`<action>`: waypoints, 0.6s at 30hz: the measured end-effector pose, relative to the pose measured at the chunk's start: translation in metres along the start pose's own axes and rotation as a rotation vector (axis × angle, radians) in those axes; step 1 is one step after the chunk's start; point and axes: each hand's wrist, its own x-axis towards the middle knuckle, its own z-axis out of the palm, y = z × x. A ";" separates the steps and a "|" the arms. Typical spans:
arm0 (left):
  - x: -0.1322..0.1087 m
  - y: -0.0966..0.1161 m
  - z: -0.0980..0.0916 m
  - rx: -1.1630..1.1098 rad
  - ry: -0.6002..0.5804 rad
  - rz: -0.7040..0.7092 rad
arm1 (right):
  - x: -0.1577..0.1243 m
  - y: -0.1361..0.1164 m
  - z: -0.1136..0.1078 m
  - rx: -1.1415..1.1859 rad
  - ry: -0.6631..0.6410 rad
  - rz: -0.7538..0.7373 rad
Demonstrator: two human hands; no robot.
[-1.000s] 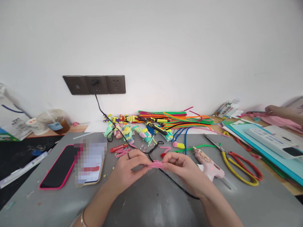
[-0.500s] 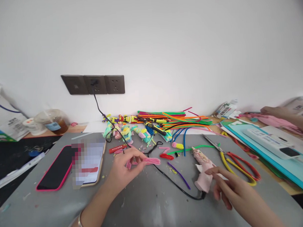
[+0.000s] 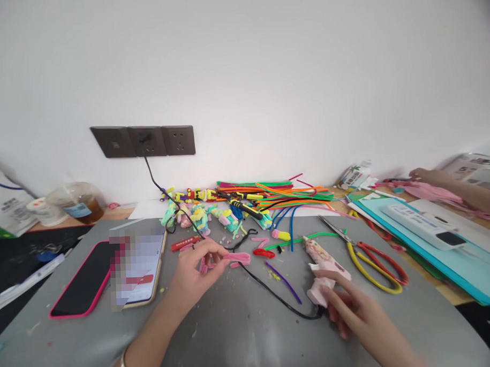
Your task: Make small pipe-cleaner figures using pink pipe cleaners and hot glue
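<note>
My left hand [image 3: 203, 268] pinches a folded pink pipe cleaner [image 3: 237, 258] between thumb and fingertips, above the grey mat [image 3: 186, 341]. My right hand [image 3: 349, 303] has its thumb and fingers closed about a pale pink glue gun [image 3: 326, 263], which lies on the mat with its nozzle facing away from me. A black cord [image 3: 273, 288] runs from the gun behind my left hand. Beside the gun are a purple pipe cleaner piece [image 3: 284, 281], a red piece [image 3: 264, 253] and scissors [image 3: 372, 262] with yellow and red handles.
Bundled pipe cleaners [image 3: 285, 193], black-and-yellow pliers [image 3: 246, 209] and small fuzzy figures [image 3: 198, 217] line the wall. Two phones [image 3: 85, 280] and a drink cup [image 3: 80, 204] stand left. At right are a turquoise folder [image 3: 427, 241], a white power strip [image 3: 423, 225] and another person's hand [image 3: 433, 177].
My right hand has moved onto the glue gun, its fingers now closed about the gun's body. My left hand still holds the pink pipe cleaner. The whole view has shifted slightly.
</note>
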 end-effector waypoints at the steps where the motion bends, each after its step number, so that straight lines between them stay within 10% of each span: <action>1: 0.000 0.000 0.000 -0.003 0.002 -0.006 | 0.000 -0.001 0.003 -0.041 -0.004 0.011; 9: -0.004 -0.003 0.001 0.005 0.005 -0.042 | -0.002 0.001 0.006 0.113 0.046 0.044; 18: -0.003 -0.004 0.001 -0.014 0.033 -0.069 | -0.021 -0.022 0.029 0.549 0.366 -0.350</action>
